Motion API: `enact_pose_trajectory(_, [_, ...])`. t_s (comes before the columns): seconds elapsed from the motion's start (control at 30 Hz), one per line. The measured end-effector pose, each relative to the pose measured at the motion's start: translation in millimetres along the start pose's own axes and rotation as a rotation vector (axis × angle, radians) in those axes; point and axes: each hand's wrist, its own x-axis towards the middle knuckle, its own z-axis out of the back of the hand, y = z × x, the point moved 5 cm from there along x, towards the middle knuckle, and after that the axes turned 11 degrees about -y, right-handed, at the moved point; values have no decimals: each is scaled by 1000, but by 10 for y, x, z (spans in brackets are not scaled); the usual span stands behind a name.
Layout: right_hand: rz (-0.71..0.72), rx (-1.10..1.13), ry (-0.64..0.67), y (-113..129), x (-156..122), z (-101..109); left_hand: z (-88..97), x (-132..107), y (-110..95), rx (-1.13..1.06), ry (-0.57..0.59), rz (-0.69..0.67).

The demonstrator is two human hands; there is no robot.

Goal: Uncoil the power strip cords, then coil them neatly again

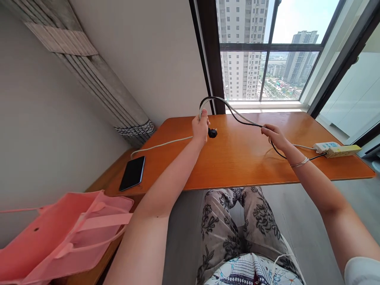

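Note:
My left hand (pixel 201 126) is closed around a black cable and a white cable, thumb upward, above the middle of the table. A black plug (pixel 212 133) hangs just beside its fingers. Between my hands the two cables (pixel 234 112) rise in an arch. My right hand (pixel 274 136) pinches both cables farther right, near their lower end. Beyond it they run on to two power strips (pixel 342 150), one white with blue and one yellowish, lying side by side. From my left hand a white cord (pixel 163 143) trails left across the table toward a dark phone or tablet (pixel 132 173).
The orange-brown wooden table (pixel 237 166) stretches under both hands, its front edge close to my knees. A pink bag (pixel 74 237) stands open at the lower left. A grey curtain (pixel 97 75) hangs at the left wall, and a window (pixel 267 51) is behind the table.

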Motion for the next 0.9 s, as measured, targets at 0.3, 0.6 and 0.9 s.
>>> enact_pose_trajectory(0.3, [150, 333, -389, 156, 318, 343, -497, -835, 372, -238, 346, 399])
enact_pose_trajectory(0.6, [240, 371, -367, 1391, 816, 488, -635, -1261, 747, 77, 758, 235])
enact_pose_trajectory(0.9, [238, 289, -112, 2251, 652, -157, -699, -1326, 716, 144, 807, 87])
